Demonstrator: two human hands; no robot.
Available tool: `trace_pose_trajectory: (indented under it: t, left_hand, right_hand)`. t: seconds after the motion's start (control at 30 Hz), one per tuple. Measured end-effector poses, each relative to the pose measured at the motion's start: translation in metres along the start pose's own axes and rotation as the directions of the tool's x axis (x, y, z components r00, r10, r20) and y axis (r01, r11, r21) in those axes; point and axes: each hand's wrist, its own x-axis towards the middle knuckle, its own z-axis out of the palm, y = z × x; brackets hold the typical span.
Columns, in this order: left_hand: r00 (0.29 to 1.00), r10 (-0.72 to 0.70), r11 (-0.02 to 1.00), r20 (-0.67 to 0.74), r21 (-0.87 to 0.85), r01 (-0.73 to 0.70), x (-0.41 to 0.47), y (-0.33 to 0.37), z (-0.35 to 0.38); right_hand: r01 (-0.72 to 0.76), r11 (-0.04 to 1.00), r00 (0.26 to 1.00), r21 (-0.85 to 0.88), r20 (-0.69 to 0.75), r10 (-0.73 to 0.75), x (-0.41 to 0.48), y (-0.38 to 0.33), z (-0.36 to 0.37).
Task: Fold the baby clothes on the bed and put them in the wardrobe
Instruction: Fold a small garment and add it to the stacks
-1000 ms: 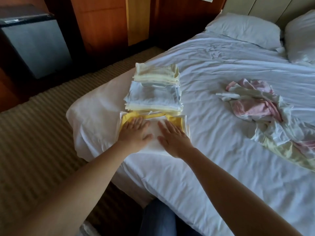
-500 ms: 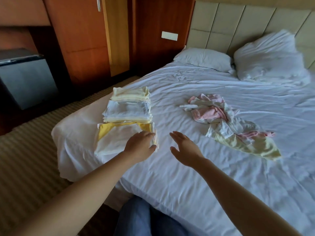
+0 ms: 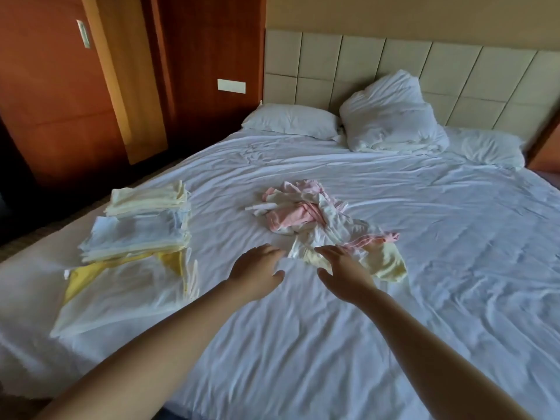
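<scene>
A crumpled heap of unfolded baby clothes is lying in the middle of the bed, soft thin cotton in pink, white and pale yellow, twisted together so that single garments are hard to tell apart. The white sheet under it is lying wrinkled in long shallow creases.

The left grip is hanging just above the sheet, released, its fingers loosely bent and holding nothing, a little short of the heap's near edge. The right grip is reaching over the pale yellow and white corner of the heap with fingers spread and released; I cannot tell whether the fingertips are touching the cloth, as the hand is covering that spot.

Well to the left, three flat folded stacks are sitting in a row near the bed's edge: a white piece with yellow trim nearest, a pale blue and white stack behind it, a cream stack farthest.

The reddish wooden wardrobe is being cut off by the left border.
</scene>
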Motion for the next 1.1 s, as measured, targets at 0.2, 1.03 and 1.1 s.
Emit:
trace_pose_trajectory:
  t: [0.2, 1.03, 1.1]
  left_hand:
    - [0.996, 0.069, 0.997, 0.055, -0.043, -0.067, 0.063, 0.022, 0.031]
    - [0.969, 0.168, 0.986, -0.183, 0.055, -0.161, 0.248, 0.055, 0.156]
    - [0.971, 0.141, 0.989, -0.193, -0.015, -0.147, 0.246, 0.058, 0.15]
  right_hand:
    - [-0.123, 0.992, 0.992, -0.003, 0.024, 0.123, 0.034, 0.067, -0.002]
    - [-0.296, 0.938, 0.928, 0.179, -0.18, 0.327, 0.128, 0.216, 0.049]
    - [-0.273, 0.943, 0.929, 0.189, -0.204, 0.309, 0.124, 0.211, 0.042]
